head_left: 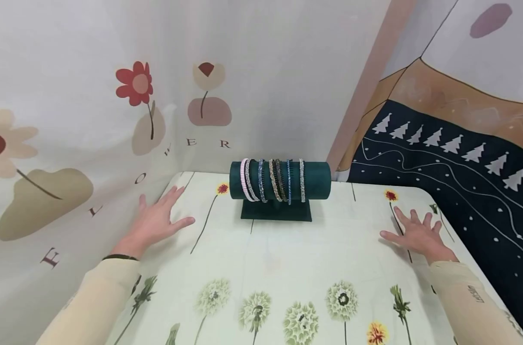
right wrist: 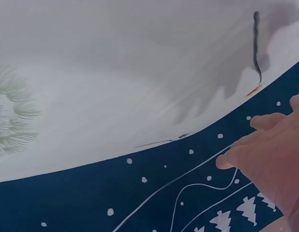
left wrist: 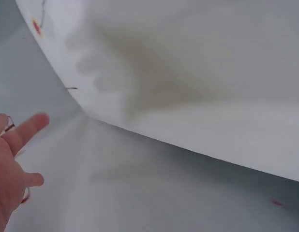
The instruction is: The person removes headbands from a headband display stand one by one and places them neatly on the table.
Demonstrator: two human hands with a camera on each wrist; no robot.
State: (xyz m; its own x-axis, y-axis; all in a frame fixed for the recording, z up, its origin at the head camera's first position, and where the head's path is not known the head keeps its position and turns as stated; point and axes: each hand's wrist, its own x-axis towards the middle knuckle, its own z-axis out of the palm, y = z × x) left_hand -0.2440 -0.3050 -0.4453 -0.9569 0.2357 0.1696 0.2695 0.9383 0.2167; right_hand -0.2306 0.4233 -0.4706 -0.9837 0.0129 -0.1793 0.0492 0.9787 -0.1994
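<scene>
"What has the left hand (head_left: pixel 155 220) got hold of?"

"Nothing. Its fingers and thumb are spread wide, well apart from the bracelet stand (head_left: pixel 321 181)."

"And the right hand (head_left: pixel 421 237)?"

"The same: fingers fanned, holding nothing, at the other side of the table (head_left: pixel 287 254)."

"So where's the stand?"

"Between the two hands and a little beyond them, touching neither. It's a dark green roll, lying crosswise on a flat base (head_left: pixel 276 212)."

"What does it carry?"

"Seven slim bands, all looped around the roll. Nearest the left hand is a pink band (head_left: pixel 244 179), with a grey band (head_left: pixel 250 181) close beside it. The last, nearest the right hand, is a silvery band (head_left: pixel 302 181)."

"Anything past the right hand?"

"A dark blue cloth (head_left: pixel 472 191) with white trees, just beyond the table's edge."
</scene>
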